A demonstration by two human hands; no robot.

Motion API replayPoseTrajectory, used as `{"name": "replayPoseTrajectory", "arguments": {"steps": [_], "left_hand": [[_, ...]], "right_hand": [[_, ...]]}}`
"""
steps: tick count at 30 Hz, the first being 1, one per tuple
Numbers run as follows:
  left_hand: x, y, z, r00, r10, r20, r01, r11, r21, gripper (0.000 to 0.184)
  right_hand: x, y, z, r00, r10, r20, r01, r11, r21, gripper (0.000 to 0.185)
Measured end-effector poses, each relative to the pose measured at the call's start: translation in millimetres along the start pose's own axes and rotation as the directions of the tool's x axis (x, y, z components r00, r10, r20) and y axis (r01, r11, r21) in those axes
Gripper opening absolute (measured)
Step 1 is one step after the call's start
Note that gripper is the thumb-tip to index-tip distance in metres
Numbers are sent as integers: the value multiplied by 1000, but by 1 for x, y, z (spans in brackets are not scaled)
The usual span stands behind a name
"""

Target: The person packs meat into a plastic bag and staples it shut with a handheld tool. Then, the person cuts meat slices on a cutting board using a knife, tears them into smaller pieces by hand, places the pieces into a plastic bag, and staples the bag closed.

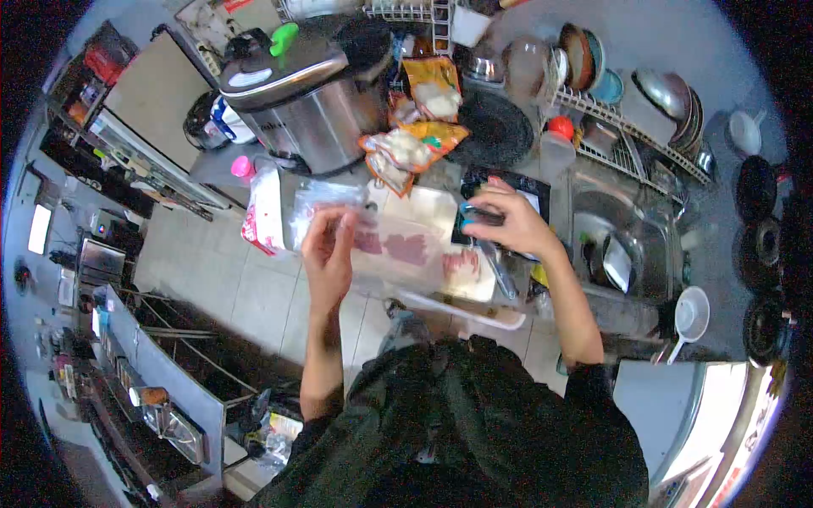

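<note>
My left hand [329, 252] is raised at the left end of a clear plastic sheet or bag [381, 271], its thumb and fingers brought together; what they pinch is blurred. Slices of reddish meat [406, 248] show in or under the plastic. My right hand [500, 218] is closed around a dark and blue object whose form is smeared. Below it, more sliced meat [461, 265] lies on a pale board or paper [474, 288]. Tongs or a similar metal tool [500, 273] lie at its right side. Clear plastic bags [326, 203] are behind my left hand.
A large steel cooker [296, 127] stands at the back left, with orange food packets [415, 146] beside it. A black round tray [491, 127] is behind my right hand. At the right are a sink [627, 245] and a dish rack [627, 140]. A white box [265, 207] stands left.
</note>
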State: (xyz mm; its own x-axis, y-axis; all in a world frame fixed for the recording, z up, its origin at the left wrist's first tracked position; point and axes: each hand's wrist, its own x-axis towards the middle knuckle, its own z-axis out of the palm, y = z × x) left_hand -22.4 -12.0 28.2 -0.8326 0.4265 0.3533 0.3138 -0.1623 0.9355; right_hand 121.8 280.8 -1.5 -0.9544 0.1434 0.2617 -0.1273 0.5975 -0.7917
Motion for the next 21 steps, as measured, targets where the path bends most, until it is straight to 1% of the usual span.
{"name": "replayPoseTrajectory", "arguments": {"steps": [1,2,3,4,5,6,7,8,9,10,11,12,13,14,15,17,18,19,20,21], "left_hand": [[4,-25,-4,996,-54,-67,51,998,-47,9],[8,-41,-6,995,-68,-80,61,995,-80,9],[12,-53,-7,993,-84,-89,74,991,-111,9],[15,-61,-6,994,-84,-75,77,993,-88,9],[19,-69,-6,994,-90,-62,86,994,-63,9],[25,-78,-9,995,-97,-11,96,993,-72,10],[32,-88,-11,994,-110,-16,109,992,-70,10],[37,-97,-13,992,-128,-21,126,990,-67,10],[44,-98,-13,989,-147,-27,145,987,-63,10],[50,-95,-15,979,-202,-42,197,975,-106,12],[58,-97,-18,975,-219,-48,211,969,-130,13],[65,-101,-25,969,-239,-56,228,962,-152,14],[72,-107,-33,963,-262,-62,248,953,-171,15],[79,-129,-46,957,-289,-34,281,947,-155,20],[85,-137,-48,948,-316,-37,306,938,-164,19],[94,-150,-49,930,-367,-34,355,917,-181,20],[94,-191,-63,967,-249,-46,252,932,259,35],[90,-195,-64,990,-126,-59,138,874,466,44],[81,-195,-64,999,6,-40,21,762,647,53],[74,-197,-64,991,136,4,-86,603,793,62]], "right_hand": [[4,17,-4,993,98,-68,-96,994,44,43],[9,34,-9,971,195,-134,-183,978,101,43],[14,47,-13,946,240,-218,-214,967,136,41],[18,66,-16,919,270,-288,-234,960,155,40],[25,84,-20,898,286,-335,-282,957,64,41],[31,101,-23,874,299,-383,-333,943,-23,42],[39,120,-26,849,307,-430,-385,917,-106,44],[49,142,-26,843,290,-453,-379,918,-120,50],[59,141,-29,839,318,-442,-415,899,-139,50],[69,140,-31,833,346,-432,-449,879,-159,50],[79,139,-34,826,374,-422,-481,858,-180,50],[88,155,-32,837,285,-468,-420,882,-214,52],[99,171,-30,831,242,-501,-403,883,-241,52],[111,187,-28,821,203,-533,-390,882,-264,52],[119,198,-28,809,167,-563,-380,880,-286,52],[137,182,-37,816,344,-464,-511,804,-302,53],[143,187,-35,810,329,-486,-531,763,-368,53],[146,189,-33,812,368,-453,-552,735,-393,54],[149,189,-33,810,404,-424,-571,705,-419,55],[150,192,-36,806,440,-395,-587,675,-446,56]]}}
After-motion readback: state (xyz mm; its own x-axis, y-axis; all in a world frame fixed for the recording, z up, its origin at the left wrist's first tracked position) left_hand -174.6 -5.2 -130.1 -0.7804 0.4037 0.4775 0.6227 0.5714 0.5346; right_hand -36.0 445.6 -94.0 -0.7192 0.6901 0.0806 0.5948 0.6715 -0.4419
